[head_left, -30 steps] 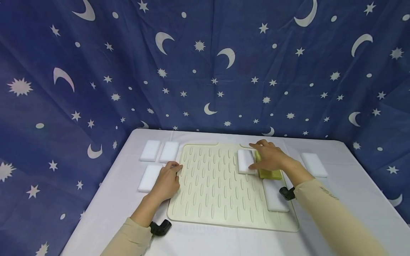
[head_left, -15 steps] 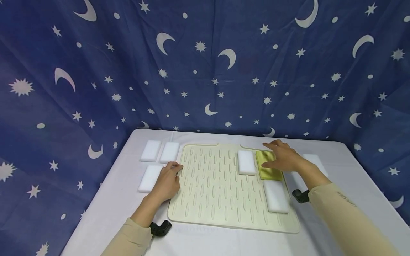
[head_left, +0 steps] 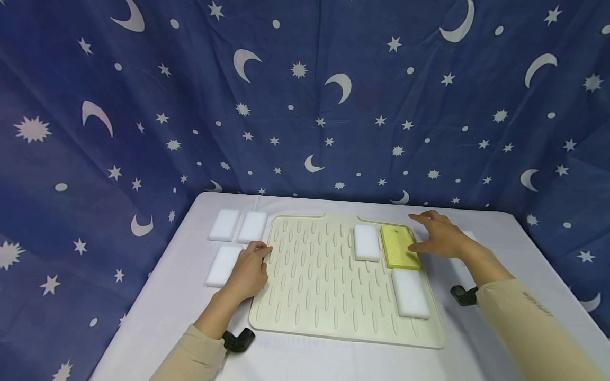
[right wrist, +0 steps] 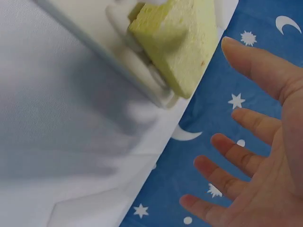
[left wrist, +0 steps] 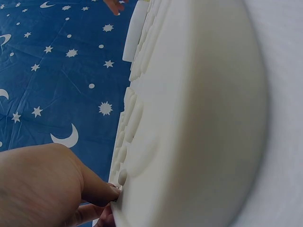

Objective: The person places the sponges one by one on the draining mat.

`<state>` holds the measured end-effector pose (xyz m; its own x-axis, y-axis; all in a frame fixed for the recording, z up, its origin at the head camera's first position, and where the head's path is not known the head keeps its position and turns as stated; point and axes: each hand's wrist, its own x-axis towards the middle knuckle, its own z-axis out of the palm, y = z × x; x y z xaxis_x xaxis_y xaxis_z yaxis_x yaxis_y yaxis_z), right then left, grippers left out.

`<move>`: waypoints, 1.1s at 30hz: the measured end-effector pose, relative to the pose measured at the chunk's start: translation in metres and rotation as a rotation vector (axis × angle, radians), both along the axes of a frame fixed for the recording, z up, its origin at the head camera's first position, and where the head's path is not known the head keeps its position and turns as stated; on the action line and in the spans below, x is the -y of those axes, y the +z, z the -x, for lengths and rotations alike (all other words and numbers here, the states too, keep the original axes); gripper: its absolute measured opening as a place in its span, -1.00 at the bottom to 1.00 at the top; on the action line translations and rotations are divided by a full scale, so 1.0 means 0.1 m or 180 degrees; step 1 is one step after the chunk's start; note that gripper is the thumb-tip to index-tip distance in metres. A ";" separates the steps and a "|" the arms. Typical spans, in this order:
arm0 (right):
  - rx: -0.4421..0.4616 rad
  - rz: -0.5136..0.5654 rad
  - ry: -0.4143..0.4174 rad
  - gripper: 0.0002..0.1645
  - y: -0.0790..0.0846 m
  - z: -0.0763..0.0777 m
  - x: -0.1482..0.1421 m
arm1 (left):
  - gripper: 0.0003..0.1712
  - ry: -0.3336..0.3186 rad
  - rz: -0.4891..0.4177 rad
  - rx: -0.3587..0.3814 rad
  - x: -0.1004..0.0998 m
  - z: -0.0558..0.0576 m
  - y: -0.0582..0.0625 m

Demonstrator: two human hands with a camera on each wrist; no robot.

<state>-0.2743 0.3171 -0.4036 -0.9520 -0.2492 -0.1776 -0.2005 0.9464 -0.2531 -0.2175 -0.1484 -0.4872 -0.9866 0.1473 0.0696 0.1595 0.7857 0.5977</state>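
Note:
My left hand (head_left: pixel 249 269) pinches the left edge of a cream ridged drying mat (head_left: pixel 333 312); in the left wrist view the thumb (left wrist: pixel 99 191) lies on top of the mat's edge, with the fingers at its side. My right hand (head_left: pixel 440 237) hovers over the mat's upper right edge, fingers spread and holding nothing. Just left of it lies a yellow sponge (head_left: pixel 396 246), its right side overlapped by the thumb in the head view. Two white sponges lie on the mat too, one (head_left: pixel 366 242) left of the yellow one and another (head_left: pixel 410 292) below it.
On the white cloth-covered table (head_left: pixel 333 365), three white sponges (head_left: pixel 224 225) lie left of the mat, one partly behind my left hand. Another white sponge (head_left: pixel 459 271) on the right is mostly hidden by my right hand and wrist. A blue star-patterned curtain (head_left: pixel 286 174) hangs behind.
My right hand has moved right, off the yellow sponge, uncovering it and the white sponges around it. The left hand stays at the mat's edge.

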 end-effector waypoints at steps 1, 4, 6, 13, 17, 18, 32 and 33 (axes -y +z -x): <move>0.0002 -0.0009 -0.0006 0.16 0.00 0.00 -0.02 | -0.48 0.0003 -0.0005 -0.0001 0.00 0.00 0.00; 0.0012 -0.0027 -0.0040 0.16 0.00 -0.01 -0.07 | -0.48 0.0001 -0.0004 0.0005 0.01 0.00 0.00; 0.0018 -0.0028 -0.0056 0.16 0.00 -0.01 -0.11 | -0.48 -0.0002 -0.0003 -0.0013 0.01 0.00 -0.01; 0.0076 -0.0012 -0.0129 0.14 -0.01 -0.03 -0.26 | -0.48 -0.0013 -0.0003 -0.0049 0.01 -0.01 -0.01; 0.0101 -0.0024 -0.0185 0.17 -0.01 -0.04 -0.34 | -0.48 -0.0004 -0.0005 -0.0068 0.00 0.00 0.00; 0.0101 -0.0030 -0.0195 0.17 -0.01 -0.04 -0.37 | -0.48 -0.0002 -0.0003 -0.0068 0.00 0.00 0.00; 0.0174 -0.0087 -0.0384 0.22 -0.12 0.00 -0.67 | -0.49 -0.0028 -0.0004 -0.0073 0.01 -0.01 0.00; 0.0177 -0.0092 -0.0393 0.23 -0.13 0.00 -0.68 | -0.49 -0.0028 -0.0001 -0.0068 0.01 -0.01 0.01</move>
<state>-0.2738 0.3854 -0.4162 -0.9636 -0.1249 -0.2362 -0.0686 0.9701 -0.2329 -0.2166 -0.1491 -0.4866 -0.9836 0.1558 0.0906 0.1789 0.7840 0.5944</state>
